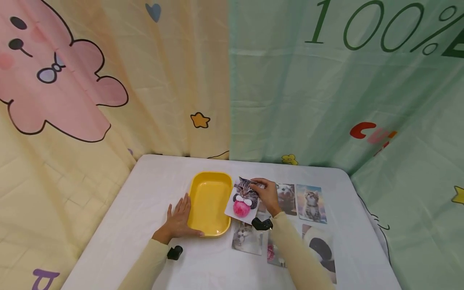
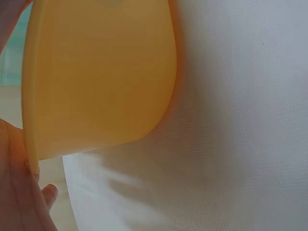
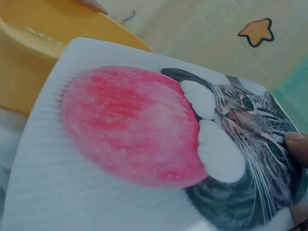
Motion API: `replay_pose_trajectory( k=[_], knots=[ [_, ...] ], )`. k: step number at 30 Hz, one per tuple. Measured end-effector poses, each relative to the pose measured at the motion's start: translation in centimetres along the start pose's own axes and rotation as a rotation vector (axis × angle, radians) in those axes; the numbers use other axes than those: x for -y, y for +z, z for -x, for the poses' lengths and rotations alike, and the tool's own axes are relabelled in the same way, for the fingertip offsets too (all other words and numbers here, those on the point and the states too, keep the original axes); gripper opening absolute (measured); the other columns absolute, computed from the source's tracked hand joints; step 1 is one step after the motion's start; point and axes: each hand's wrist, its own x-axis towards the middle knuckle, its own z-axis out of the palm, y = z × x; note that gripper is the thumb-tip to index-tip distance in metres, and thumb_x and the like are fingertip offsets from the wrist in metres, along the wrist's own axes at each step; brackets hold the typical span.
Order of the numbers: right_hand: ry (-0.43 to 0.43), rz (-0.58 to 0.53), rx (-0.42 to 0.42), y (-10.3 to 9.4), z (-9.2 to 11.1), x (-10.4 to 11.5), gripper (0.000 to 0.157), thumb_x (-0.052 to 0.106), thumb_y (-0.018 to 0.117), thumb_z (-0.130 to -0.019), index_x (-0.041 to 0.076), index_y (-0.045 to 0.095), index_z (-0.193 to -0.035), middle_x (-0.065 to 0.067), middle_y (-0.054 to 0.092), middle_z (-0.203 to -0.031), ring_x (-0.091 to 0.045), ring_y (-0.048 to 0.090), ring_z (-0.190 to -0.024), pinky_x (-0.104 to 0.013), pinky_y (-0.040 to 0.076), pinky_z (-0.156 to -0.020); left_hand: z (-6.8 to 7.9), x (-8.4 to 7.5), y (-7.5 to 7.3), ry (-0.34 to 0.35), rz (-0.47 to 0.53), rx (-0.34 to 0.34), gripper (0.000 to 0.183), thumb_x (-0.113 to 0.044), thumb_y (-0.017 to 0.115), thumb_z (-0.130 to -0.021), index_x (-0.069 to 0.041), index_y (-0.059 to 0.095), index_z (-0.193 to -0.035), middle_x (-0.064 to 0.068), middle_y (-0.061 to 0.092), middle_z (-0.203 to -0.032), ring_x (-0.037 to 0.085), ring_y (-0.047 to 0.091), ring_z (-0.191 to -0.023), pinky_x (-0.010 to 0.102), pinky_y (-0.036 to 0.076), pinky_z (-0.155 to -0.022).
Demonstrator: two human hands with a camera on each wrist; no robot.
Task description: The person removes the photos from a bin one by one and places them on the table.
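Note:
A yellow tray [image 1: 208,235] with a raised rim lies on the white table. My left hand [image 1: 179,219] rests against its left side, fingers spread straight along the rim and thumb at the near corner. From the left wrist view, the tray's outer wall [image 2: 101,82] fills much of the picture, with part of the palm [image 2: 19,187] at the rim. My right hand [image 1: 267,195] pinches the upper right edge of a picture card [image 1: 242,197] showing a striped cat and a pink ball. That card [image 3: 130,125] is tilted above the table, beside the tray's right rim.
Several other cards lie right of the tray: a kitten card [image 1: 311,203], a grey animal card [image 1: 287,198], a pale cat card [image 1: 247,239], a black-and-white card [image 1: 320,249] and one with pink flowers [image 1: 272,251], partly under the right arm. Printed curtains [image 1: 174,80] hang behind the table.

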Motion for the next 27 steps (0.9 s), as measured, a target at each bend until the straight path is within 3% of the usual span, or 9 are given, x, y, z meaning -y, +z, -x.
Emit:
replay_pose_trajectory(
  k=[3,6,14,19,27],
  knots=[
    [0.032,-0.018,0.002,-2.9,0.4,-0.5,0.022,0.015,0.074,-0.086,0.004,0.073,-0.105,-0.011,0.068,-0.102,-0.007,0.047,-0.058,-0.024,0.041,-0.053,-0.1,-0.1,0.0,0.002,0.014,0.001,0.146,-0.076,0.073,-0.056,0.006,-0.002,-0.151,0.02,-0.009,-0.16,0.04,0.0,-0.146,0.063,-0.009,-0.111],
    [0.087,-0.007,0.005,-5.7,0.7,-0.8,0.026,0.019,0.074,-0.086,0.004,0.072,-0.107,-0.008,0.067,-0.101,-0.009,0.039,-0.05,-0.028,0.038,-0.049,-0.1,-0.1,0.0,-0.011,0.019,0.007,0.147,-0.075,0.074,-0.055,0.006,-0.002,-0.151,0.02,-0.009,-0.16,0.04,-0.001,-0.146,0.063,-0.009,-0.11],
    [0.206,0.098,-0.033,-13.9,2.8,-2.7,0.038,0.023,0.072,-0.088,-0.001,0.066,-0.117,0.003,0.061,-0.101,-0.009,0.044,-0.061,-0.027,0.042,-0.054,-0.1,-0.2,-0.1,-0.008,0.032,0.013,0.146,-0.075,0.074,-0.055,0.006,-0.002,-0.151,0.02,-0.009,-0.16,0.04,-0.001,-0.146,0.063,-0.01,-0.11],
    [0.261,0.118,-0.043,-19.2,4.6,-4.4,0.04,0.024,0.071,-0.089,-0.004,0.064,-0.116,0.009,0.06,-0.09,-0.007,0.046,-0.061,-0.025,0.043,-0.055,-0.1,-0.1,-0.1,-0.016,0.024,0.016,0.147,-0.075,0.074,-0.055,0.006,-0.003,-0.151,0.019,-0.01,-0.16,0.04,-0.001,-0.146,0.063,-0.01,-0.111],
    [0.314,0.123,0.016,-26.7,7.4,-6.0,0.016,0.024,0.064,-0.094,0.016,0.071,-0.106,0.015,0.062,-0.087,-0.004,0.06,-0.077,-0.021,0.053,-0.068,-0.1,-0.2,-0.1,-0.017,0.031,0.012,0.147,-0.075,0.074,-0.055,0.005,-0.002,-0.151,0.019,-0.01,-0.16,0.04,-0.001,-0.145,0.063,-0.01,-0.111]
  ],
)
